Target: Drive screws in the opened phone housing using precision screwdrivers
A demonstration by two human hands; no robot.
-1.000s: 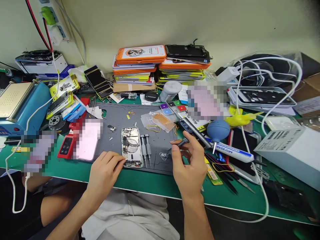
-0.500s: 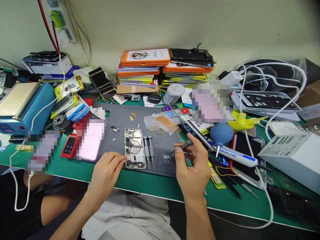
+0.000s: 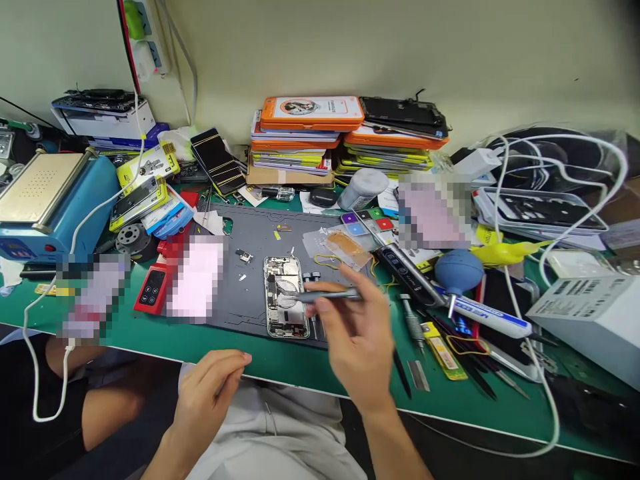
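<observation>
An opened phone (image 3: 285,320) lies on the dark work mat, its inner parts and a round coil showing. Above its right side, my right hand (image 3: 363,340) grips a slim grey tool (image 3: 340,294). The tool's thin end points left over the coil; whether it touches cannot be told, nor can its exact kind. Two screwdrivers (image 3: 311,276) lie just right of the phone, partly behind my right hand. My left hand (image 3: 213,383) is at the table's front edge, apart from the phone, fingers bent and pressed together. Anything between those fingertips is hidden.
Small loose parts (image 3: 244,256) lie on the mat (image 3: 235,293). At right are another screwdriver (image 3: 413,320), a blue air blower (image 3: 459,271) and a white cable. A red device (image 3: 150,291) and a blue heating plate (image 3: 75,220) stand left. Orange boxes (image 3: 313,113) are stacked behind.
My left hand has come away from the phone's left edge, toward the table's front. My right hand has moved left with the grey tool, over the phone. The view has shifted slightly.
</observation>
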